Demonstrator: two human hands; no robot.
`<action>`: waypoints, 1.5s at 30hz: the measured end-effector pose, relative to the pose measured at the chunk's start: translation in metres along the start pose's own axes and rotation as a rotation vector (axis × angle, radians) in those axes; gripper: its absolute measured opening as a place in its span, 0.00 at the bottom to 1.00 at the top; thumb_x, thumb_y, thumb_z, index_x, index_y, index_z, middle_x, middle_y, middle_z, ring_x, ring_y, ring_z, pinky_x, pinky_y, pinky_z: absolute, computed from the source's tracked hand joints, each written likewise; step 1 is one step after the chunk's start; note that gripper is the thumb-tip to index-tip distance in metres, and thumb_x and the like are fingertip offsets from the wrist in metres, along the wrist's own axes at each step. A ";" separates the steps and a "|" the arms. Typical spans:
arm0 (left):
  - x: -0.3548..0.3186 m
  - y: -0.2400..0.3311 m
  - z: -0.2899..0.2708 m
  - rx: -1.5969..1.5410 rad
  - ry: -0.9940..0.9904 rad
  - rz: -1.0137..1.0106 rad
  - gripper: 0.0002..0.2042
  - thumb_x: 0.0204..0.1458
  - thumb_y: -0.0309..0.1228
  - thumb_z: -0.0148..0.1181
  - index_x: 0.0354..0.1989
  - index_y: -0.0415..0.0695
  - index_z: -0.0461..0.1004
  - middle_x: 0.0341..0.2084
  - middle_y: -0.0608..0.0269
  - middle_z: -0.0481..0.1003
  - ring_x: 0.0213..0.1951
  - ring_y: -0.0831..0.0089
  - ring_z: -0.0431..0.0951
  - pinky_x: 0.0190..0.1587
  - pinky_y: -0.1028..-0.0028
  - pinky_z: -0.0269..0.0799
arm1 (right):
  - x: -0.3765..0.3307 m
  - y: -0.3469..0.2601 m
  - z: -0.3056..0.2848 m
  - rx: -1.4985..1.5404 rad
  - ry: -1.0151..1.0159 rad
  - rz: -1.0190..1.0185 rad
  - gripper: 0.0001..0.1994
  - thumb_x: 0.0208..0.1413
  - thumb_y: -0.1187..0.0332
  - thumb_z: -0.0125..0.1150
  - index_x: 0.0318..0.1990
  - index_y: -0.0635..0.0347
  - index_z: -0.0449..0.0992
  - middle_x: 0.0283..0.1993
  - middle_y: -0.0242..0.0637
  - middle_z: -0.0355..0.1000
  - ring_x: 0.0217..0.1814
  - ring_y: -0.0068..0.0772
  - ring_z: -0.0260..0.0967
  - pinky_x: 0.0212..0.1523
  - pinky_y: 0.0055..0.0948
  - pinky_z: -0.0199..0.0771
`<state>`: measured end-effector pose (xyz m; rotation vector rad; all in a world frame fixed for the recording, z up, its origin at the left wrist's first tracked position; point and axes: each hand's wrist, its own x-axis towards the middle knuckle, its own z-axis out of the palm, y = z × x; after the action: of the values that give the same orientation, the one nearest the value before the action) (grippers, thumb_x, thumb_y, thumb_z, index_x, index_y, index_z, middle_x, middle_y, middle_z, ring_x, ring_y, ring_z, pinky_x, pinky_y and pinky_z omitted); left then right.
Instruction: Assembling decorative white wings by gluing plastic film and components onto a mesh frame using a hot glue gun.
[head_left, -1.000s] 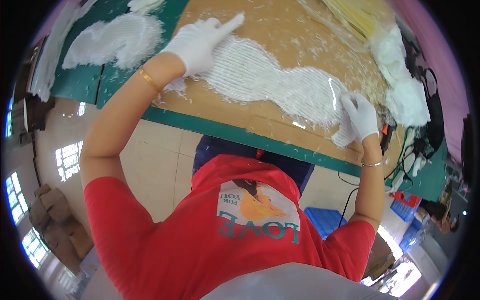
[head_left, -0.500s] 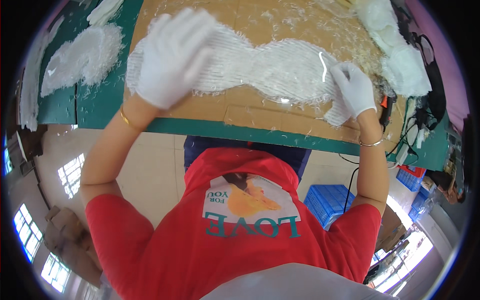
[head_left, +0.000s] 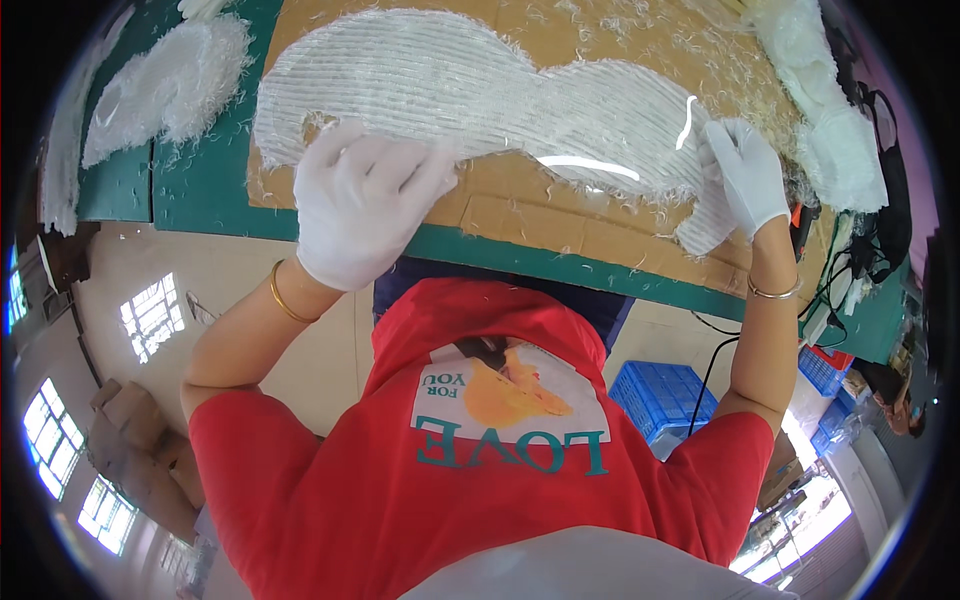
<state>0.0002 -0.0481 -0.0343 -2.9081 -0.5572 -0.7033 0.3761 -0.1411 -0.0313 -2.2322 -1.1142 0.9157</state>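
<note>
A long white ribbed fabric piece [head_left: 430,85] with fuzzy edges and a narrowed waist lies across a cardboard sheet [head_left: 560,215]. Two bright streaks cross its right part; whether they are reflections off something clear on top, I cannot tell. My left hand [head_left: 365,205], in a white glove, rests at the near left edge of the fabric, fingers bent but apart, slightly blurred. At the right end, my gloved right hand [head_left: 748,175] has thumb and fingers closed on the fabric's edge. A narrow ribbed tail of fabric [head_left: 708,225] hangs out beside it.
White fuzzy fabric [head_left: 175,85] lies on the green table [head_left: 225,190] at left. More white fabric [head_left: 825,140] is heaped at right, beside dark cables [head_left: 860,250] and an orange-and-black tool [head_left: 800,225]. Loose fibres litter the cardboard. Blue crates [head_left: 660,400] stand below.
My left hand has come down from over the fabric's left part to its near edge, uncovering that part. My right hand stays at the right end. The whole view has shifted slightly.
</note>
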 end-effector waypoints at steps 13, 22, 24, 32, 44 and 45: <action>0.001 -0.018 0.003 -0.076 -0.068 -0.100 0.20 0.51 0.33 0.61 0.54 0.43 0.74 0.47 0.58 0.73 0.52 0.58 0.71 0.54 0.58 0.67 | 0.002 -0.011 0.004 -0.097 0.000 0.048 0.16 0.67 0.58 0.59 0.33 0.62 0.74 0.24 0.26 0.69 0.23 0.15 0.61 0.25 0.20 0.61; -0.003 -0.042 0.015 -0.024 -0.335 -0.293 0.28 0.60 0.39 0.54 0.69 0.43 0.64 0.69 0.50 0.61 0.69 0.49 0.59 0.67 0.53 0.55 | 0.001 -0.021 0.010 -0.173 0.030 0.073 0.20 0.67 0.54 0.58 0.34 0.65 0.75 0.22 0.27 0.68 0.23 0.16 0.62 0.26 0.22 0.63; -0.006 -0.048 0.016 -0.031 -0.332 -0.289 0.28 0.61 0.39 0.53 0.70 0.46 0.64 0.69 0.52 0.61 0.69 0.48 0.59 0.68 0.53 0.53 | 0.002 -0.019 0.008 -0.196 0.028 0.072 0.20 0.67 0.53 0.58 0.34 0.65 0.75 0.22 0.27 0.68 0.23 0.17 0.62 0.26 0.22 0.63; 0.004 -0.062 0.012 0.081 -0.398 -0.186 0.27 0.60 0.37 0.55 0.69 0.50 0.66 0.68 0.53 0.63 0.69 0.49 0.60 0.70 0.52 0.52 | 0.005 -0.016 0.006 -0.327 0.039 0.031 0.21 0.67 0.52 0.57 0.33 0.64 0.76 0.22 0.30 0.70 0.23 0.20 0.65 0.28 0.24 0.66; 0.038 -0.062 0.035 -0.166 -0.314 0.023 0.24 0.56 0.40 0.60 0.62 0.52 0.74 0.67 0.55 0.66 0.69 0.55 0.62 0.71 0.51 0.51 | 0.004 -0.014 0.006 -0.459 0.085 -0.027 0.21 0.66 0.52 0.57 0.36 0.65 0.78 0.22 0.31 0.72 0.23 0.22 0.67 0.29 0.27 0.68; 0.039 -0.060 0.035 -0.172 -0.302 0.032 0.24 0.56 0.40 0.60 0.62 0.52 0.74 0.67 0.55 0.66 0.69 0.55 0.62 0.71 0.51 0.51 | 0.003 -0.017 0.006 -0.420 0.063 0.023 0.20 0.65 0.52 0.58 0.36 0.65 0.78 0.23 0.31 0.72 0.23 0.21 0.67 0.29 0.26 0.68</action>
<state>0.0251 0.0264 -0.0470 -3.2020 -0.4981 -0.3221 0.3638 -0.1283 -0.0250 -2.5889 -1.3534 0.6587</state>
